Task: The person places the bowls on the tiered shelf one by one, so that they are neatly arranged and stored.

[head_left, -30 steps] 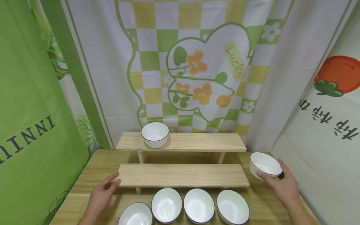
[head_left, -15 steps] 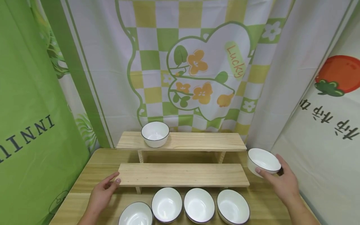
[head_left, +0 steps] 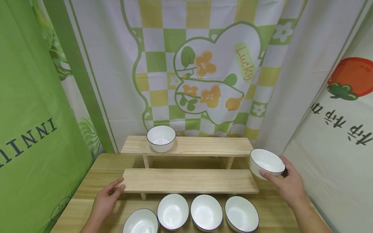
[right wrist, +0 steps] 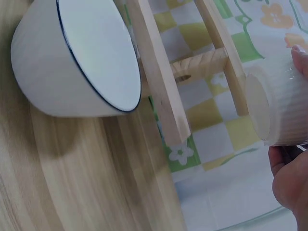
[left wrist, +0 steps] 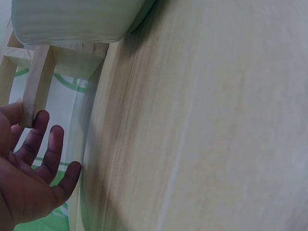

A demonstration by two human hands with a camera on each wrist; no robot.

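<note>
My right hand (head_left: 291,186) grips a white bowl (head_left: 266,161) with a dark rim, thumb on the near side. It is held in the air by the right end of a two-level wooden stand. In the right wrist view the ribbed side and base of this bowl (right wrist: 281,103) show. My left hand (head_left: 105,201) pinches the left end of the lower shelf (head_left: 189,181) between thumb and forefinger. The left wrist view has its other fingers (left wrist: 50,149) spread loosely. One matching bowl (head_left: 161,139) sits upright at the left of the upper shelf (head_left: 212,145).
Several more white bowls (head_left: 207,212) stand in a row on the wooden table (head_left: 78,197), in front of the lower shelf. A checked curtain (head_left: 204,123) hangs right behind the stand. Green cloth (head_left: 38,161) on the left and white cloth (head_left: 329,155) on the right flank the table.
My right hand has carried the bowl leftward and slightly up and away, closer to the upper shelf's right end. The left hand stays at the lower shelf.
</note>
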